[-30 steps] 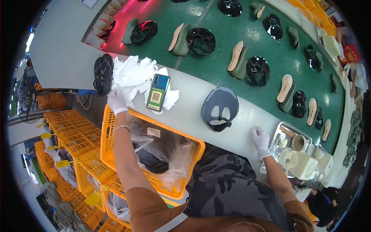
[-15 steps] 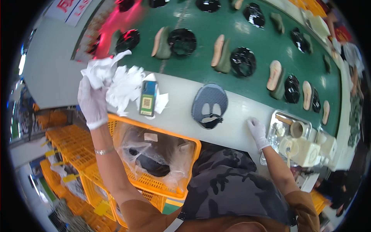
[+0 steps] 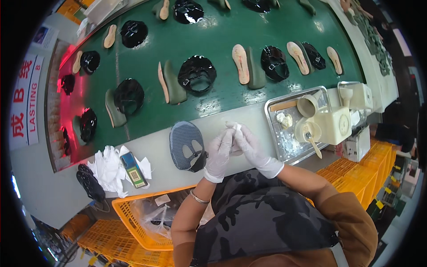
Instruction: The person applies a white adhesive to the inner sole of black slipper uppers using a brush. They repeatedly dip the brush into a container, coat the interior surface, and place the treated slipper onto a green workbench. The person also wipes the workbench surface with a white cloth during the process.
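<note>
My left hand (image 3: pixel 218 153) and my right hand (image 3: pixel 255 149), both in thin white gloves, meet over the near edge of the white table strip (image 3: pixel 155 180). Their fingertips are pinched together. A bit of bright white shows between them, too small to tell apart from the glove. Just left of the hands lies a dark blue textured shoe upper (image 3: pixel 178 142) with two cut-outs and a black strap part. Farther left rests a pile of crumpled white sheets (image 3: pixel 106 171), with a phone (image 3: pixel 133 170) beside it.
A metal tray (image 3: pixel 284 142) at right holds a cup (image 3: pixel 307 106), a bowl (image 3: pixel 308 130) with a brush, and white paste. Beyond, a green conveyor belt (image 3: pixel 213 89) carries insoles, green shoe lasts and black uppers. An orange crate (image 3: pixel 133 222) stands below the table edge.
The view has swung left. My left hand has come away from the white sheets and over to my right hand, which has lifted from the table; their fingertips now touch.
</note>
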`<action>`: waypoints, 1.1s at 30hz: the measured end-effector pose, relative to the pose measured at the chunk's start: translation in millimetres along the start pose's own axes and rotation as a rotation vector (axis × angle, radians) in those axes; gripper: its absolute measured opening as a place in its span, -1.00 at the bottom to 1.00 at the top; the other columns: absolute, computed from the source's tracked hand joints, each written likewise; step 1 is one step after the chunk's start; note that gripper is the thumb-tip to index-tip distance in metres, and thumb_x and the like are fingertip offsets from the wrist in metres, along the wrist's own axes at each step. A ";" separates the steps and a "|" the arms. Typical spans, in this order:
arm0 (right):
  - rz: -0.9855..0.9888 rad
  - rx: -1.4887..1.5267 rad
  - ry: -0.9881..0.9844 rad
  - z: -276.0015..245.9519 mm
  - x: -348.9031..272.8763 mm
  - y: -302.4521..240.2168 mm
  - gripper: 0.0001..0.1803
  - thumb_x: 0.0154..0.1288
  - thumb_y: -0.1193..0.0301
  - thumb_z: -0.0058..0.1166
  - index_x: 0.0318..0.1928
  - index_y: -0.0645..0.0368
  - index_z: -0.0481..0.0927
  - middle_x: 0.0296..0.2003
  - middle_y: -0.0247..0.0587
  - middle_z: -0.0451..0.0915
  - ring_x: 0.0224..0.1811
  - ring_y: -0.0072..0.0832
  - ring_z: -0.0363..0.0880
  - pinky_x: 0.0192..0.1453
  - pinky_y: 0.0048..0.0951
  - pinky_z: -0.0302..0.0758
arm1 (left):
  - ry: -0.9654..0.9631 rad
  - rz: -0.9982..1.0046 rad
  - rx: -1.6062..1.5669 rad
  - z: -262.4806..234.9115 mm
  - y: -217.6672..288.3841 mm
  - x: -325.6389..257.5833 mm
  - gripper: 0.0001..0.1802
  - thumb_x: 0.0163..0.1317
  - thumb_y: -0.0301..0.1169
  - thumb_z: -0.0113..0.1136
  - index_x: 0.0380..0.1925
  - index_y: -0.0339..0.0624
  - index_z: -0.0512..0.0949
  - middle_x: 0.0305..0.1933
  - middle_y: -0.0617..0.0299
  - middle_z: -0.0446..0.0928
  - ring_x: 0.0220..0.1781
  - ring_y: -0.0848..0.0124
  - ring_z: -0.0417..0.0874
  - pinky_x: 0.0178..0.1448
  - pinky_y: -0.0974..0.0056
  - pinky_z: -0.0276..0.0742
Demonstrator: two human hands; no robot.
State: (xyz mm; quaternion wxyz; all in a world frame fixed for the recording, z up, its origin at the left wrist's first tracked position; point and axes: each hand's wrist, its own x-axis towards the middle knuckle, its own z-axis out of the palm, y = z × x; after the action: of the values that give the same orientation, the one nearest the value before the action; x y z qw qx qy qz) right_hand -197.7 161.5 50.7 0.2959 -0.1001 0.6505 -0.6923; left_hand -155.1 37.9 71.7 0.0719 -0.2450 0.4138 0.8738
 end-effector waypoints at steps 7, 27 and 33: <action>0.090 -0.172 0.068 -42.3 29.9 9.6 -0.69 0.40 0.38 -0.08 0.05 0.30 0.49 -0.33 -0.38 0.58 -0.36 -0.68 0.48 -0.25 -0.64 0.46 | -0.109 0.243 0.685 1.4 5.7 42.8 -0.71 0.32 -0.37 0.01 -0.08 -0.34 0.51 -0.30 0.21 0.52 -0.19 0.45 0.54 -0.07 0.38 0.45; -0.543 -0.975 0.045 -46.7 353.7 43.6 -0.83 0.23 0.38 0.06 -0.16 0.01 0.57 -0.30 -0.31 0.49 -0.29 -0.43 0.55 -0.23 -0.43 0.52 | 0.084 0.580 2.209 -92.9 51.6 253.2 -0.53 0.04 -0.45 0.05 0.04 -0.09 0.47 0.18 0.22 0.44 -0.15 0.32 0.51 -0.02 0.21 0.36; -0.477 -1.271 -0.092 -46.3 382.8 69.6 -0.80 0.17 0.34 0.07 -0.17 0.03 0.56 -0.28 -0.23 0.48 -0.37 -0.31 0.58 -0.34 -0.36 0.56 | 0.132 0.551 2.195 -93.7 48.6 249.1 -0.54 0.04 -0.43 0.06 0.02 -0.11 0.49 0.21 0.20 0.42 -0.17 0.33 0.52 0.00 0.22 0.36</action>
State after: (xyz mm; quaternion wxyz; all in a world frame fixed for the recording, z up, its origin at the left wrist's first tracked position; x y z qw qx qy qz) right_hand -510.6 -4.7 -116.6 0.0461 -0.4246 0.8778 -0.2170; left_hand -353.1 -83.9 -66.6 0.0310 0.0043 0.9995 0.0099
